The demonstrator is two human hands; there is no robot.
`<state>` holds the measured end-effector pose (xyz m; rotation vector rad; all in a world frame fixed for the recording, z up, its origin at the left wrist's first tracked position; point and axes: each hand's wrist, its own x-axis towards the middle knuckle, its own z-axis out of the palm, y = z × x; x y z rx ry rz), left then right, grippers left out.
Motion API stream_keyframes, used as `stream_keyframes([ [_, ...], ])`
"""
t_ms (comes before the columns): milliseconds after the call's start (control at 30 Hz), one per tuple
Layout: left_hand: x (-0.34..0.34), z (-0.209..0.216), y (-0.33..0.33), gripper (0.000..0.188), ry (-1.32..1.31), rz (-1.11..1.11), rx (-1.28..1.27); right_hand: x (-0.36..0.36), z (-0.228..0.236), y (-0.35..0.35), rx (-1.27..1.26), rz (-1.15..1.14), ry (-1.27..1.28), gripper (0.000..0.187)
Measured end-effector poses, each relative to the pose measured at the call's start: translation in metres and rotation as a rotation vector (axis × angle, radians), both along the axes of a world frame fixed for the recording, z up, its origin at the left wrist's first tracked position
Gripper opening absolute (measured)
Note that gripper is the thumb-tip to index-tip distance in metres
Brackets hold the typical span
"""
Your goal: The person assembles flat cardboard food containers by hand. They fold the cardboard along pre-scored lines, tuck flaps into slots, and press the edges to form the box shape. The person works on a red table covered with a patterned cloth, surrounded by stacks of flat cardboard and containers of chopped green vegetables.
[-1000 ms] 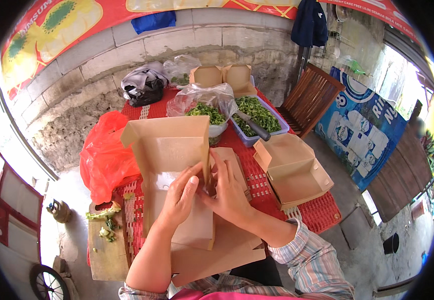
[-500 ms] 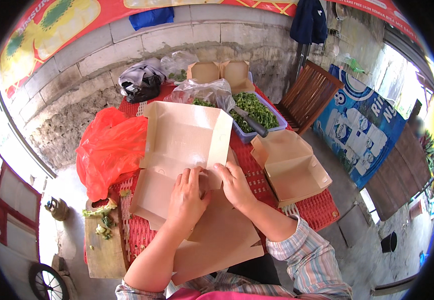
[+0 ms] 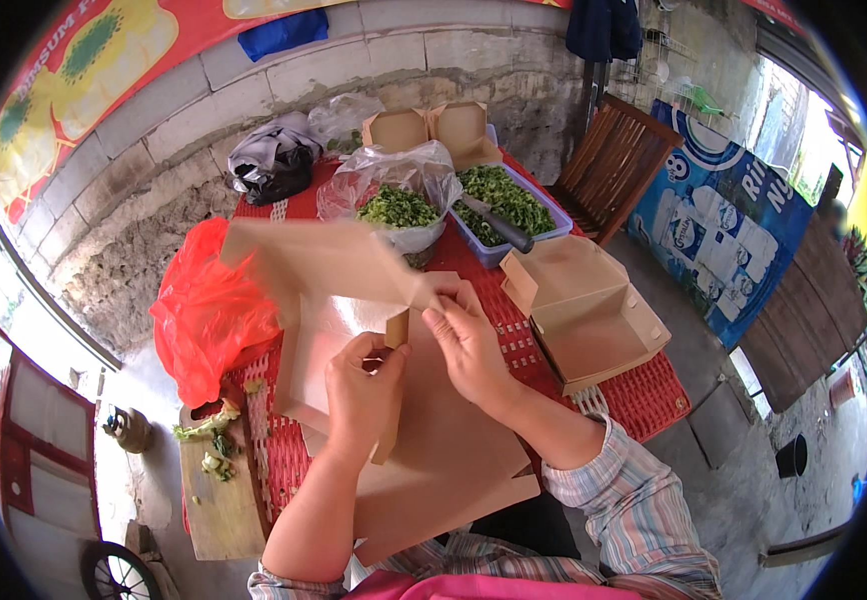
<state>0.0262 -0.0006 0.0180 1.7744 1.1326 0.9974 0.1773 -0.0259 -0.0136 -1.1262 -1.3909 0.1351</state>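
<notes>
A part-folded brown cardboard box (image 3: 319, 345) is in front of me, its lid panel slanting up and smeared by motion. My left hand (image 3: 364, 390) pinches the box's near right side wall, which stands upright between thumb and fingers. At the corner where wall and lid meet, my right hand (image 3: 469, 345) is closed on the cardboard, thumb on the near side. Beneath lie flat cardboard blanks (image 3: 454, 475), reaching to the table's near edge. To the right stands a folded cardboard box (image 3: 599, 335) with its lid up.
A red woven table (image 3: 644, 408) bears a red plastic bag (image 3: 209, 320), a cutting board (image 3: 216, 510) with vegetable scraps, a clear bag of chopped greens (image 3: 399, 207), and a lilac tub of greens (image 3: 506, 200) with a knife (image 3: 499, 226) across it. Behind stands a wooden chair (image 3: 619, 165).
The box's lid panel has tipped toward the left and lower. Its right side wall has come upright between my hands. My left hand has gone from lying on the cardboard to pinching it.
</notes>
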Motion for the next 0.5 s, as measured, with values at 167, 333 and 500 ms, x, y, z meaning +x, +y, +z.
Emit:
stream_keyframes([
  [167, -0.010, -0.010, 0.014, 0.013, -0.175, -0.065, 0.106, -0.010, 0.007, -0.008, 0.083, -0.112, -0.299, 0.035],
  [333, -0.013, -0.004, 0.016, 0.014, -0.011, -0.006, 0.080, -0.004, -0.002, -0.001, 0.121, -0.113, -0.213, 0.021],
  [500, -0.012, -0.013, 0.021, 0.010, -0.132, -0.012, 0.030, -0.002, -0.006, 0.003, -0.100, -0.071, -0.057, 0.012],
])
